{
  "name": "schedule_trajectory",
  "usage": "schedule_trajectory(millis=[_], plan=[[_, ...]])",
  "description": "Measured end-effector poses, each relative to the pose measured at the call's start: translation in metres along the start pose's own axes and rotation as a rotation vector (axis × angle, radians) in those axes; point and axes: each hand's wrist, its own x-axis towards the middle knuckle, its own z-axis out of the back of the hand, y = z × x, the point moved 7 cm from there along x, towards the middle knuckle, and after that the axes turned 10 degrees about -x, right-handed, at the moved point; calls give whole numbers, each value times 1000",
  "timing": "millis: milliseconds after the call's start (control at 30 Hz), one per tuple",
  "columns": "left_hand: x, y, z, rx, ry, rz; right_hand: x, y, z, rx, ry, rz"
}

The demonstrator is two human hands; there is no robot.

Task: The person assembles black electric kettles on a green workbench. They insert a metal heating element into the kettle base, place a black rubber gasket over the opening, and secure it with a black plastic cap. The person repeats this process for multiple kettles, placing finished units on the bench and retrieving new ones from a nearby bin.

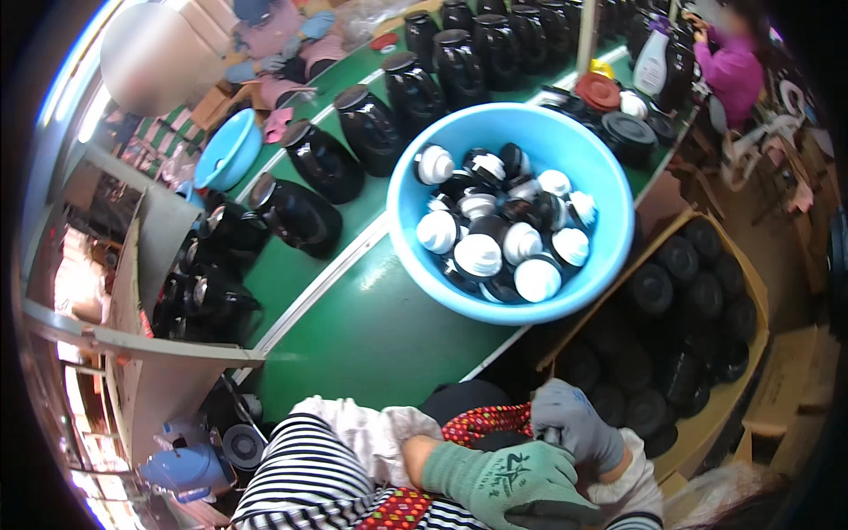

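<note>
My left hand [517,484], in a green glove with dark-coated fingers, reaches across my lap with its fingers curled. Close against it is my right hand [579,426], in a grey glove, its fingers bent into a closed grip. Whatever lies between the two hands, if anything, is hidden. Red patterned cloth [486,424] runs beside the right hand, over my striped clothing [305,468]. Beyond the hands, a light blue basin [411,256] stands on the green table [371,344], holding several round black-and-white parts [478,254]. Neither hand touches the basin.
Glossy black jars [322,161] stand in rows along the table. A cardboard box [751,274] of round black parts [652,289] is at the right. Another blue basin [230,150] and a spray bottle [651,62] stand farther off. Two people [733,62] work beyond the table.
</note>
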Motion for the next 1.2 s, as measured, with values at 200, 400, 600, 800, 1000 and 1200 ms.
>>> schedule_trajectory(millis=[200, 400, 600, 800, 1000, 1200], plan=[[-23, 0, 6, -354, -149, -27, -24, 29, 12, -257, 88, -442], [17, -51, 22, 551, 87, 262, -11, 36, 15, -66, -75, -205], [24, -5, 1, 1117, 511, 1056, -7, 27, -6, -583, 387, -316], [32, -9, 17, 796, 582, 1101, -3, 13, 17, 115, 262, -282], [24, -1, 23, 586, 541, 1261, -29, 8, 6, 53, 417, -611], [29, -4, 33, 389, 516, 1057, -32, 28, 6, -2, 664, -745]])
